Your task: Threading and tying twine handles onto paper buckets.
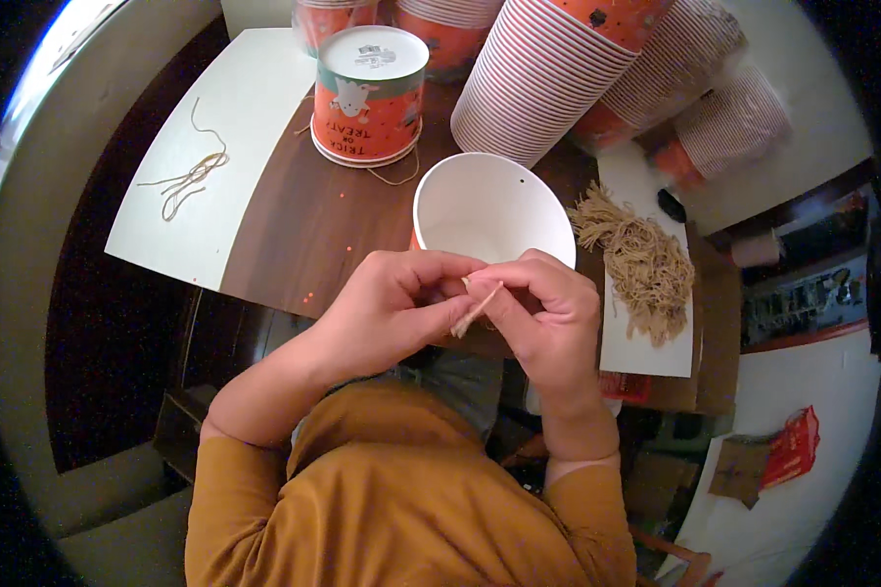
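Note:
In front of my body, my left hand point(398, 301) and my right hand point(550, 305) meet with their fingertips pinched together. Between them they grip a short piece of tan twine point(477, 311), its frayed end sticking out below the fingers. Just beyond, a white-lined paper bucket point(494, 201) is tilted with its mouth toward me. A small dark hole shows near its far right edge. My hands cover part of the bucket's near side, and whether the twine passes through the bucket there is hidden.
An upside-down orange printed bucket point(370, 98) stands at the back left. Tall stacks of nested buckets point(548, 73) rise behind. Right of my hands lies a heap of cut twine point(646, 264); loose strands of twine point(198, 176) lie on the table's white left end point(157, 117).

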